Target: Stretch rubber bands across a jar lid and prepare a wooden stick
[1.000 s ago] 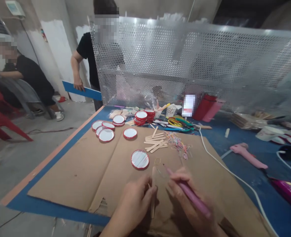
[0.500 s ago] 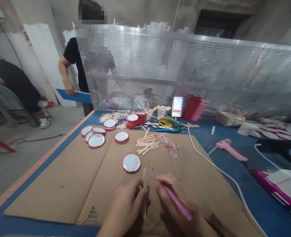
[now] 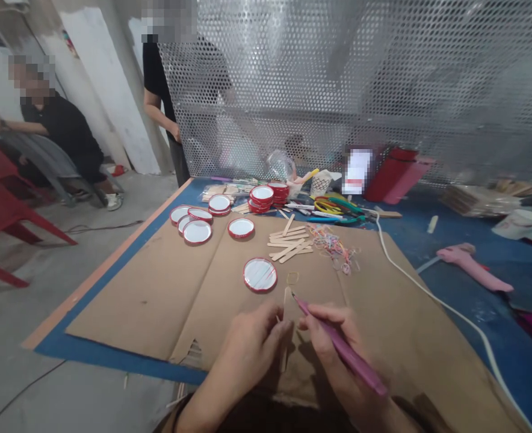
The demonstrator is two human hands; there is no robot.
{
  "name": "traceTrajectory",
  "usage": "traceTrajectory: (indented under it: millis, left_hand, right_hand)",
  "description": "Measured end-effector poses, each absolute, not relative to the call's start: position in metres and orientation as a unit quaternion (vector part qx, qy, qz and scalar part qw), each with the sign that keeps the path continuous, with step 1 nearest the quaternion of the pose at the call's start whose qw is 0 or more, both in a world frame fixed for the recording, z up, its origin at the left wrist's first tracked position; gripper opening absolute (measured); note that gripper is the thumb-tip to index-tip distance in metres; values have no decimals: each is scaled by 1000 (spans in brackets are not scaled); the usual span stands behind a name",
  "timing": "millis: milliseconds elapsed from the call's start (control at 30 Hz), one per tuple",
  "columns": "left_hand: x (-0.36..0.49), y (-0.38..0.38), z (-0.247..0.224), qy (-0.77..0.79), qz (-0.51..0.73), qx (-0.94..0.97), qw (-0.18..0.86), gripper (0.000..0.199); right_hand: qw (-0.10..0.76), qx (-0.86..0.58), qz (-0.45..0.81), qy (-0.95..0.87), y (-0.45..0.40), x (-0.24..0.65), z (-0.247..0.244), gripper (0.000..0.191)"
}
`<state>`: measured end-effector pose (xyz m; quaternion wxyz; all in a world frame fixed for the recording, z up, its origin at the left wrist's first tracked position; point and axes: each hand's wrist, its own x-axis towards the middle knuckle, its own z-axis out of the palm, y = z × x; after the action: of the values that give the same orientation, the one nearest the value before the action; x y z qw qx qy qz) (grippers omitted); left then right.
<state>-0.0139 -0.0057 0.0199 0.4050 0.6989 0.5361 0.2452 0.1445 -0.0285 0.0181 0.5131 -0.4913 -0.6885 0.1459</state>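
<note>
My left hand [image 3: 259,337] pinches a flat wooden craft stick [image 3: 287,299], which stands roughly lengthwise away from me over the cardboard. A pink-purple pen [image 3: 345,349] is gripped in my right hand [image 3: 336,343], its dark tip close beside the upper end of the stick; whether they touch I cannot tell. Just beyond the stick lies a small yellowish rubber band [image 3: 292,278]. A red-rimmed jar lid [image 3: 260,275] with coloured streaks across its white inside rests to the left of it. Farther back are loose craft sticks [image 3: 290,243] and a tangle of coloured rubber bands [image 3: 333,246].
Cardboard [image 3: 148,313] covers the blue table. More lids [image 3: 197,231] lie at the back left, pliers [image 3: 347,207] behind. A pink glue gun [image 3: 473,267] and a white cable [image 3: 428,300] are at right. A perforated metal screen [image 3: 315,90] borders the back; two people are beyond.
The view has shifted down and leftward, so the table things appear higher and farther right. The pen tip has come nearer the stick's upper end. My left hand keeps its hold.
</note>
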Motion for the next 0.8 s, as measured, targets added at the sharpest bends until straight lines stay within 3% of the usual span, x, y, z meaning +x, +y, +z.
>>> traceTrajectory:
  millis: [400, 800]
  left_hand:
    - [-13, -6, 15, 518, 268, 706, 401, 22]
    - [-14, -6, 11, 514, 249, 712, 409, 24]
  right_hand:
    - [524, -445, 38, -725, -30, 145, 14, 18]
    - [581, -487, 52, -650, -25, 140, 9, 23]
